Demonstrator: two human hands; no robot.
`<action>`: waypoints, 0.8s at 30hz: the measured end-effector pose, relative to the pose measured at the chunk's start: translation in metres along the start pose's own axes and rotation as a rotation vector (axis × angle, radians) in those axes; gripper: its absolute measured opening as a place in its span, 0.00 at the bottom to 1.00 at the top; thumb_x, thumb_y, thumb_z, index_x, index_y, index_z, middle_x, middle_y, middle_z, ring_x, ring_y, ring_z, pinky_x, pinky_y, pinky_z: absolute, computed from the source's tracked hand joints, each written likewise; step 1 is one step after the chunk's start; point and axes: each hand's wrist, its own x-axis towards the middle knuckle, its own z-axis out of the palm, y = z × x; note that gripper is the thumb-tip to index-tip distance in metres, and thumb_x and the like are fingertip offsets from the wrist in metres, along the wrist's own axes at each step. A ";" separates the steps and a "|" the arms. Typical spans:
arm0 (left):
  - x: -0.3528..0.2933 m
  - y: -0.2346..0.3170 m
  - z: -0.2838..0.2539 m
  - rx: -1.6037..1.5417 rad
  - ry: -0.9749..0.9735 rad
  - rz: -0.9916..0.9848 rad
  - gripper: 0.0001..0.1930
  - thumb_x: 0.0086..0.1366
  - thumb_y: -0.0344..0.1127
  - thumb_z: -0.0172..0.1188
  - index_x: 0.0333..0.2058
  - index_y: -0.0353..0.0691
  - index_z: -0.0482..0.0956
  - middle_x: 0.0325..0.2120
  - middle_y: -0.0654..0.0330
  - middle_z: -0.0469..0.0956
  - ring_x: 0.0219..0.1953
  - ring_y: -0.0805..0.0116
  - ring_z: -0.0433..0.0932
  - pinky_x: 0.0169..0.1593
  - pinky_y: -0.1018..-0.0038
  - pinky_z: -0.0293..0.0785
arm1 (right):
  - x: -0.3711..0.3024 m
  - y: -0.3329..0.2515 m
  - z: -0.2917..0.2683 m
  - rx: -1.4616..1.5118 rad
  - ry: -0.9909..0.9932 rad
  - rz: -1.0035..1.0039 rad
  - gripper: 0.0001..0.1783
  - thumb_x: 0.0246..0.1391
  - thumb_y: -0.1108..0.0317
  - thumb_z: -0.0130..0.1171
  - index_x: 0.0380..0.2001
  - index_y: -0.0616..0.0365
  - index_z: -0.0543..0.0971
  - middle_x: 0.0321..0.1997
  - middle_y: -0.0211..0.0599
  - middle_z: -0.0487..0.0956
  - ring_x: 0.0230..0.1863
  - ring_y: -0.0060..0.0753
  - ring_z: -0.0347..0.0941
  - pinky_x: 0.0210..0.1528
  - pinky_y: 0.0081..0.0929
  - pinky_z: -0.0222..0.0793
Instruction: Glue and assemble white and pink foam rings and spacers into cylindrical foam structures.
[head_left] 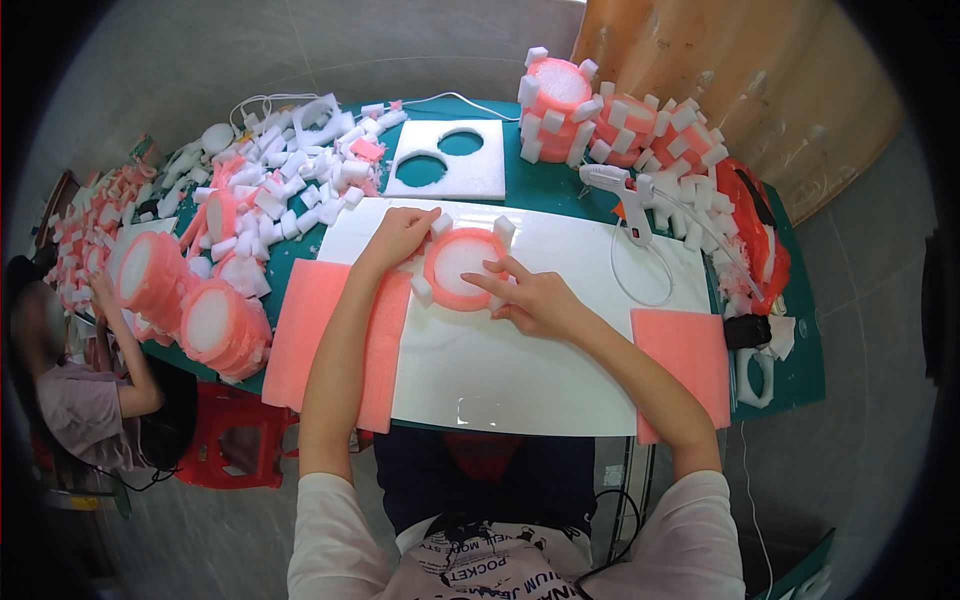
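Head view: 2 bare hands at a round foam piece [458, 260] on a white board

Between the left hand [402, 238] and the right hand [545, 302], the foam piece lies on the white board [500, 375], touched from both sides. It has a white middle, a pink ring [465, 234] around its edge and small white blocks set along the outside. The left hand is bent in from the upper left, its fingertips at the upper-left block [442, 226]; whether they pinch it, I cannot tell. The right hand has its fingers spread over the right side of the ring, 1 fingertip reaching onto the white middle; whether its thumb grips anything underneath, I cannot tell.

Beyond the hands, past the far edge of the board, a white foam sheet with 2 round holes [480, 180] lies on the green tabletop [530, 182]. Above and to the right of the right hand is a white glue gun [635, 205], with a stack of pink foam drums [560, 85] farther off. Left of the left hand, a heap of white and pink foam bits [270, 205] spreads out, with more pink drums [215, 320] nearer the wearer. A pink foam sheet [385, 360] lies under the left forearm, and a second pink sheet [690, 340] lies by the right forearm. Well to the left of the left hand, another person [85, 410] sits at the tabletop.
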 end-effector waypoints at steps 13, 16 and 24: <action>0.000 0.000 0.001 -0.003 0.019 0.025 0.21 0.62 0.44 0.48 0.19 0.32 0.74 0.11 0.63 0.69 0.11 0.78 0.64 0.15 0.80 0.59 | 0.000 0.000 0.001 -0.004 0.013 0.006 0.35 0.40 0.69 0.60 0.54 0.33 0.63 0.49 0.36 0.68 0.32 0.39 0.73 0.26 0.30 0.70; 0.000 0.000 0.000 -0.008 0.002 0.006 0.21 0.61 0.45 0.50 0.21 0.30 0.76 0.12 0.61 0.71 0.11 0.76 0.66 0.16 0.79 0.62 | 0.000 0.000 0.001 0.005 0.028 0.006 0.35 0.39 0.69 0.61 0.54 0.34 0.64 0.48 0.37 0.69 0.31 0.39 0.73 0.27 0.30 0.70; 0.001 -0.001 0.001 0.000 0.009 0.011 0.21 0.61 0.45 0.50 0.21 0.30 0.76 0.12 0.61 0.71 0.11 0.77 0.66 0.17 0.79 0.63 | 0.000 0.002 0.001 0.038 0.019 0.018 0.35 0.37 0.68 0.62 0.53 0.37 0.65 0.49 0.36 0.68 0.33 0.38 0.73 0.28 0.30 0.70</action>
